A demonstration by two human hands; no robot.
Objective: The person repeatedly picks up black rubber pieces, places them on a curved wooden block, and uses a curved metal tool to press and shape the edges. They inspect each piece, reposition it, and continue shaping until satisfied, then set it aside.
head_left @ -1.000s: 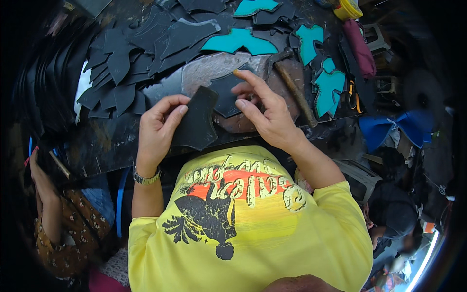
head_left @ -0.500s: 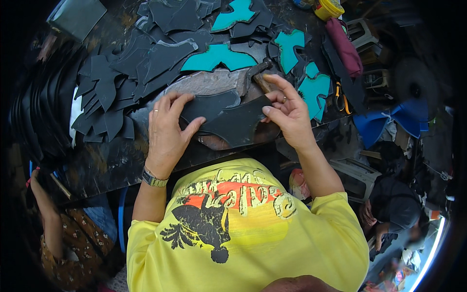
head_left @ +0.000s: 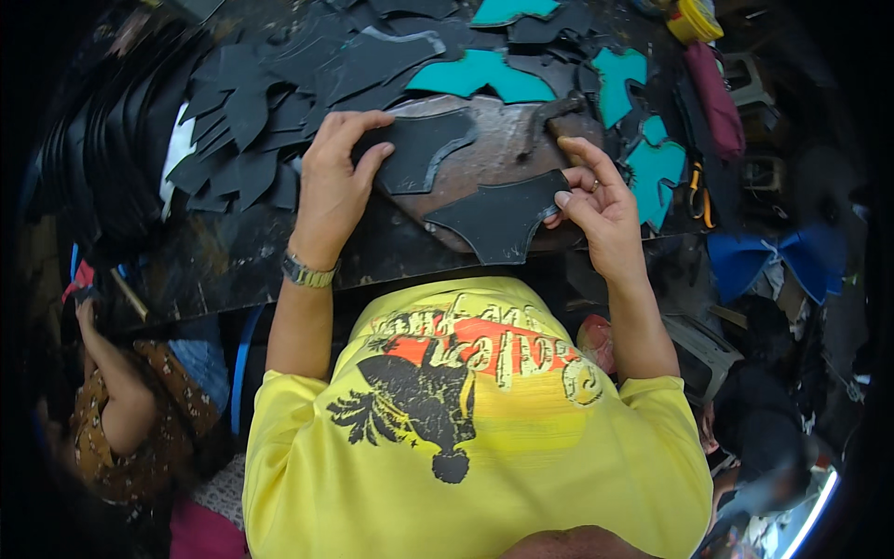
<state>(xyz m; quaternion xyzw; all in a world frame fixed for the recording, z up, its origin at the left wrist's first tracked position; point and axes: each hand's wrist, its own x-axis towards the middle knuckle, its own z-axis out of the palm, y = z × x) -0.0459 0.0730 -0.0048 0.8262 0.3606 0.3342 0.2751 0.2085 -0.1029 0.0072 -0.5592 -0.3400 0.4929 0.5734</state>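
Observation:
Between the thumb and forefinger of my left hand (head_left: pixel 337 182) is the left edge of a black cut sheet piece (head_left: pixel 419 149) with a grey strip along its curved rim. It lies on a worn, brownish-grey slab (head_left: pixel 498 140). My right hand (head_left: pixel 601 200) pinches the right end of a second black cut piece (head_left: pixel 498 212), whose lower tip reaches over the slab's near side. The two pieces are apart. Beyond my right fingers rests what looks like a hammer (head_left: pixel 559 108), its handle partly hidden.
Black cutouts (head_left: pixel 237 102) lie heaped at the left. Teal pieces (head_left: pixel 484 76) sit beyond the slab and to the right, near orange-handled scissors (head_left: pixel 700 196). A maroon roll (head_left: pixel 715 102) and yellow tub (head_left: pixel 694 20) stand farther right. Another person's arm (head_left: pixel 116 377) shows at lower left.
My hands have drawn apart; the two black pieces, overlapping before, are now separated. The right-hand piece has come nearer to me. The whole view has shifted, too.

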